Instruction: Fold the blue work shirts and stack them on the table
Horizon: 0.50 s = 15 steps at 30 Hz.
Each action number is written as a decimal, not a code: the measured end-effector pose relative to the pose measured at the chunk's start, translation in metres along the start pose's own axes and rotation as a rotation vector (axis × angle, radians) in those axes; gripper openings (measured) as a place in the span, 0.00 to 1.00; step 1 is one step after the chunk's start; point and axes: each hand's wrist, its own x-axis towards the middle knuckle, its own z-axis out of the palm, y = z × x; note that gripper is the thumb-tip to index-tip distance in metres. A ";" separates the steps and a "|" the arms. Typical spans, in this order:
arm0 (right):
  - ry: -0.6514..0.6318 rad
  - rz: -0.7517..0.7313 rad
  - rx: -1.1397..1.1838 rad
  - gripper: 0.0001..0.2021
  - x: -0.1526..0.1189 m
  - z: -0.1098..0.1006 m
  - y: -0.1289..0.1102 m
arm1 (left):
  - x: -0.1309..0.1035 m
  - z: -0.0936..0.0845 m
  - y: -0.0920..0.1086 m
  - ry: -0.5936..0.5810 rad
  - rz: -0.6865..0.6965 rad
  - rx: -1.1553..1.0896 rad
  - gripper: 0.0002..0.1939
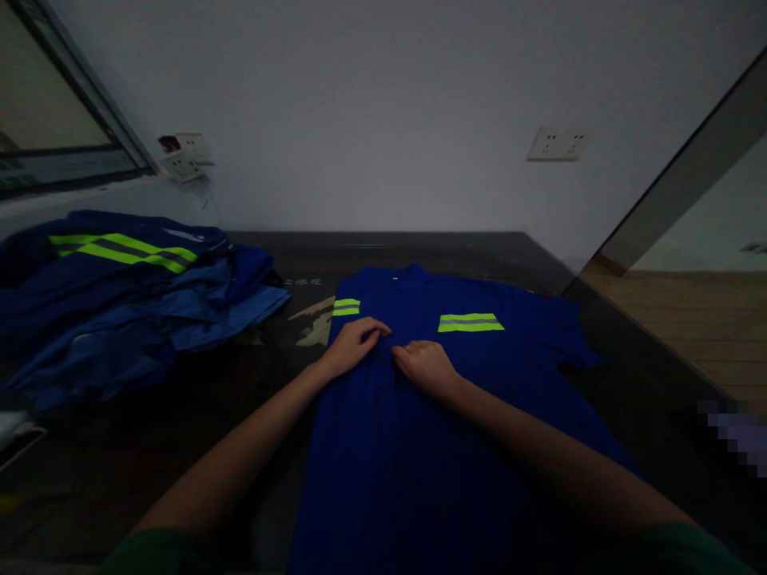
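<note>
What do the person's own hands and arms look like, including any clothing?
The left hand and right hand are ungloved, the forearms bare. Dark green sleeves show at the picture's bottom edge. No watch shows; a right-hand finger may carry a ring, too small to tell.

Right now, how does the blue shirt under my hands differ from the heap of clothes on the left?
The blue shirt lies fairly flat; the heap of clothes is crumpled. The shirt looks one deep blue, while the heap mixes navy and lighter blues. Your left hand and right hand are on the shirt, neither on the heap. Both show yellow-green strips.
</note>
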 end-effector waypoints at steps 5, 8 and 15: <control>-0.032 0.090 0.024 0.13 -0.004 -0.006 -0.001 | -0.019 0.001 0.001 -0.156 -0.005 -0.230 0.10; -0.004 0.063 0.039 0.14 -0.007 -0.006 -0.004 | -0.017 -0.001 -0.003 -0.233 -0.009 -0.320 0.11; 0.055 0.028 0.088 0.15 -0.006 0.001 -0.008 | -0.018 0.001 -0.003 -0.227 0.040 -0.285 0.12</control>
